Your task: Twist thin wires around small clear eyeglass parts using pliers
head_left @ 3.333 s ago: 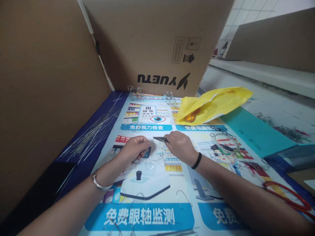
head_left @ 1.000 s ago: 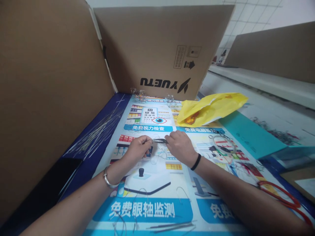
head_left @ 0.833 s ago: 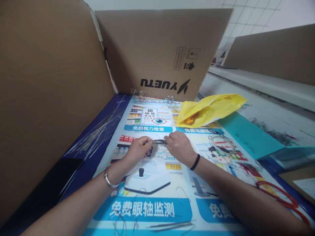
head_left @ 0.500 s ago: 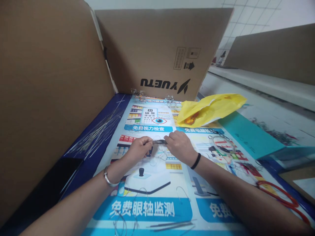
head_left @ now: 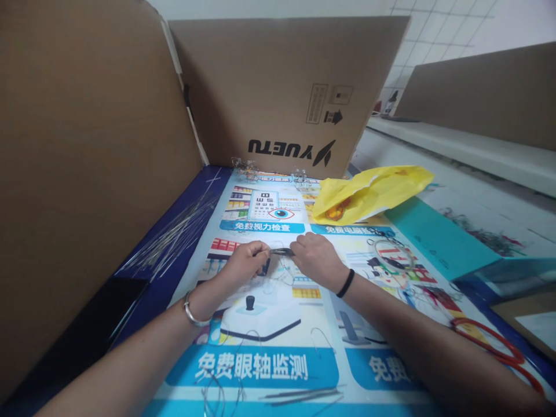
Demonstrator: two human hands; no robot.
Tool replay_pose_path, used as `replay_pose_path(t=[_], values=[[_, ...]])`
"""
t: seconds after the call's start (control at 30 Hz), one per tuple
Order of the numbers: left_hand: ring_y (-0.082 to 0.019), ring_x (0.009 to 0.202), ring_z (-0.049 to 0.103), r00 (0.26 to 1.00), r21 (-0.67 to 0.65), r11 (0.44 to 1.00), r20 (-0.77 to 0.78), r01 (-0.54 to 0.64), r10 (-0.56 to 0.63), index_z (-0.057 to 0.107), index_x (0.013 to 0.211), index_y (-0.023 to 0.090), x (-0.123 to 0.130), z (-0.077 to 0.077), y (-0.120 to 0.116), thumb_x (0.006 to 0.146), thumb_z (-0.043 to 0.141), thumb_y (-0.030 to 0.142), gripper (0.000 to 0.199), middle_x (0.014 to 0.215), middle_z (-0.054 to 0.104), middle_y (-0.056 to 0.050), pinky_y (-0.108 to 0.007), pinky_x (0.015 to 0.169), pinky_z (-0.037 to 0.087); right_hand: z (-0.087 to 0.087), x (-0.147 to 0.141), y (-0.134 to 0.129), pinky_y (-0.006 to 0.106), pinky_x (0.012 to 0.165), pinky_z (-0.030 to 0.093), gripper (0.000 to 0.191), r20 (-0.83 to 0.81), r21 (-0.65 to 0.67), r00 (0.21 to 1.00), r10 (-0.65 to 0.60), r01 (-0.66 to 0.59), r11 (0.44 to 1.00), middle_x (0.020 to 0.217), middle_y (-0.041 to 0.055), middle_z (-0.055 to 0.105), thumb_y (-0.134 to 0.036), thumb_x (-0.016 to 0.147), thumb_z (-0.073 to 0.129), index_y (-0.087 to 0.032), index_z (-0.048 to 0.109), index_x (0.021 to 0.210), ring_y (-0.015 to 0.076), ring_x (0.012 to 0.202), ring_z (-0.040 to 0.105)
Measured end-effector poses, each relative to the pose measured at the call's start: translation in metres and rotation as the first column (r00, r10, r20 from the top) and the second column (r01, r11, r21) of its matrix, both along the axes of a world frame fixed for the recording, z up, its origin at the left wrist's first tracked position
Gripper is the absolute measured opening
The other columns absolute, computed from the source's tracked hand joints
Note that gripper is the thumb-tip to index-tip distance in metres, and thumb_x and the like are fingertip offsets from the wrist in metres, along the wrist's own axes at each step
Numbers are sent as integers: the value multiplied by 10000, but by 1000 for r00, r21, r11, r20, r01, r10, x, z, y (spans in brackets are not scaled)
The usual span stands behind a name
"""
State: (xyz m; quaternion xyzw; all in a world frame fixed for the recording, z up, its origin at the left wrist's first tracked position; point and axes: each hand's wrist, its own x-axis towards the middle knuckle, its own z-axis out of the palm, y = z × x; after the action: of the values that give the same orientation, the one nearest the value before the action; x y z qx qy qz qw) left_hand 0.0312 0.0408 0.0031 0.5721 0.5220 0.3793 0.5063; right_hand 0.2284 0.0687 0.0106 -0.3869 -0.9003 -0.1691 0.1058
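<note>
Over the middle of the printed sheet, my right hand [head_left: 319,260] is closed round the handles of small dark pliers [head_left: 283,252], whose jaws point left. My left hand [head_left: 248,263] is pinched on a thin wire at the tips of the jaws; the wire is barely visible between the fingers. Thin wire loops [head_left: 284,275] lie or hang just below the pliers. More bent wires [head_left: 212,394] and several straight dark pieces [head_left: 304,397] rest near the front edge of the view.
Long straight wires [head_left: 174,231] lie on blue cloth at left. Cardboard panels [head_left: 278,75] stand behind and left. A yellow bag [head_left: 373,194], a teal box [head_left: 443,237], a clear ring [head_left: 395,258] and a red coil [head_left: 490,341] are at right. Small wire clusters [head_left: 245,168] sit at the back.
The plier jaws look slightly more parted than before. Both hands have stayed in nearly the same place.
</note>
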Motion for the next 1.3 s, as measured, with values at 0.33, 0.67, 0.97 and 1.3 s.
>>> replay_pose_path(t=[0.33,0.67,0.97,1.3], values=[[-52,379,364,1000,23,999,5,-22,22,521,680,177,2,1,-2,717,511,261,93,476,443,68,-152,376,263,-2,-2,-1,299,624,254,114,15,-6,999,-39,40,999,769,62,583,-255,792,537,-158,596,779,182,750,481],[-60,375,364,999,-43,998,-3,46,-46,501,649,177,-2,10,0,687,498,242,75,443,410,74,-160,360,229,-5,1,2,303,647,253,85,-8,44,1000,24,-24,999,746,55,568,-223,776,534,-163,587,747,182,739,454],[-54,368,355,998,-66,996,16,66,-66,499,648,169,-3,14,0,686,526,276,117,447,422,75,-171,368,237,-5,-1,2,294,626,249,112,3,18,1000,24,-24,1000,741,61,577,-220,790,514,-157,589,737,173,718,462],[-51,352,332,998,-63,996,7,65,-65,502,649,173,-4,12,0,690,529,278,116,426,417,76,-162,353,203,-6,-2,1,288,617,261,106,20,-21,1000,-2,3,1000,766,61,592,-243,793,535,-156,590,768,172,729,484]])
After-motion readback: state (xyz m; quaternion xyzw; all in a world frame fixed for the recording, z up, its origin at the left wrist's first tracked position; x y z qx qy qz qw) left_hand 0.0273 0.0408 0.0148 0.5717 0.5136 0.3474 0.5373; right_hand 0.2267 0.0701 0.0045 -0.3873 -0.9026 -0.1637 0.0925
